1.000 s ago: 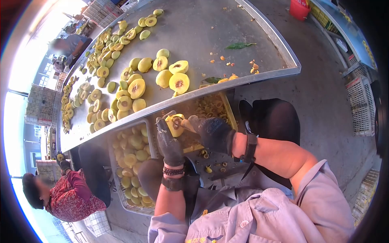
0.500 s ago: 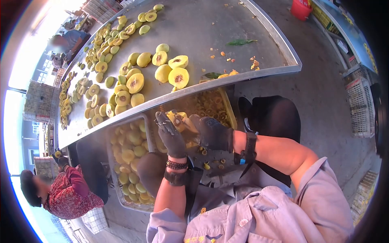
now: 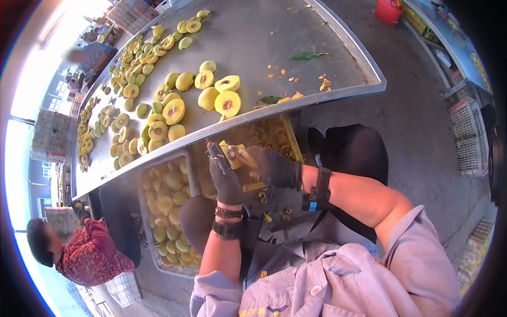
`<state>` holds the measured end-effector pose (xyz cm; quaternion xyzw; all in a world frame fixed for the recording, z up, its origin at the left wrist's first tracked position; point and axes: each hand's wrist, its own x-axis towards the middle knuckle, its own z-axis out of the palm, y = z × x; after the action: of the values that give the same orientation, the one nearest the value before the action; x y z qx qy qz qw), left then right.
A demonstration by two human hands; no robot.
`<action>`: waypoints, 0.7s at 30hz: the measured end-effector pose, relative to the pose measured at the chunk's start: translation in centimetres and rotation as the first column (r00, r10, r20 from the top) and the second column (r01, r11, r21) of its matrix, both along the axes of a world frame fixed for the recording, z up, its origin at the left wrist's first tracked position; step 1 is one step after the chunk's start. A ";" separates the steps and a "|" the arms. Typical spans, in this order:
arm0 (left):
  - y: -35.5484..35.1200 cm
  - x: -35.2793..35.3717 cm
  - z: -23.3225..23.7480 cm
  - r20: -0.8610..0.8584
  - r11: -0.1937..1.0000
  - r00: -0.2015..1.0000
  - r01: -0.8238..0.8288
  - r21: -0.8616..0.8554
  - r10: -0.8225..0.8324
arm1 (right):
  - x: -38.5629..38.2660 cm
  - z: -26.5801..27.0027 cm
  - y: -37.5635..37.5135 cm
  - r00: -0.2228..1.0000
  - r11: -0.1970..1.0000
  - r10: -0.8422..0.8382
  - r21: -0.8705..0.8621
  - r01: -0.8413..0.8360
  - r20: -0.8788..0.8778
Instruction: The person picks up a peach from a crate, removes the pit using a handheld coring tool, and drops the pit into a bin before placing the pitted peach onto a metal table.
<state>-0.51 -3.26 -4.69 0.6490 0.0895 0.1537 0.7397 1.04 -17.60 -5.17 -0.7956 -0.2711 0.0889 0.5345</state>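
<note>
Beside the grey metal table, a dark-gloved left hand holds cut yellow fruit against nearly straight fingers; the dark-gloved right hand is curled, its grip unclear.

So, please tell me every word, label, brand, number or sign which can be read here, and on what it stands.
None can be read with certainty.
Shirt: yellow stitched marks at the bottom edge, too small to read.
Red bucket: pale marks, too blurred.
Right hand, gloved: any print is too blurred.
Right wristband: light blue patch, no readable letters.
</note>
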 end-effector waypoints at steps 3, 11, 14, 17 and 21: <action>-0.5 -0.5 0.8 0.033 0.996 0.999 -0.016 0.087 0.014 | 0.1 1.0 -0.4 0.999 0.999 0.044 -0.021 -0.044 0.004; 0.1 0.2 0.7 0.073 0.902 0.997 -0.068 0.426 0.041 | 0.6 2.0 -1.0 0.992 0.986 0.125 -0.109 -0.123 0.015; -0.4 0.2 1.0 0.072 0.885 0.995 -0.092 0.457 0.067 | -0.4 2.4 -0.2 0.998 0.940 -0.042 -0.339 0.027 -0.038; -1.0 0.2 1.6 -0.033 0.935 0.988 -0.130 0.329 0.149 | -0.5 2.7 -0.2 0.996 0.968 0.011 -0.247 -0.031 -0.083; -0.6 0.2 1.5 0.013 0.881 0.990 -0.131 0.455 0.141 | 0.0 0.8 0.4 0.991 0.997 0.071 -0.025 -0.074 -0.112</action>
<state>-0.26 -3.89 -3.21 0.7977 0.1040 0.2151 0.5537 1.02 -17.24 -4.37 -0.7867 -0.2683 0.1563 0.5336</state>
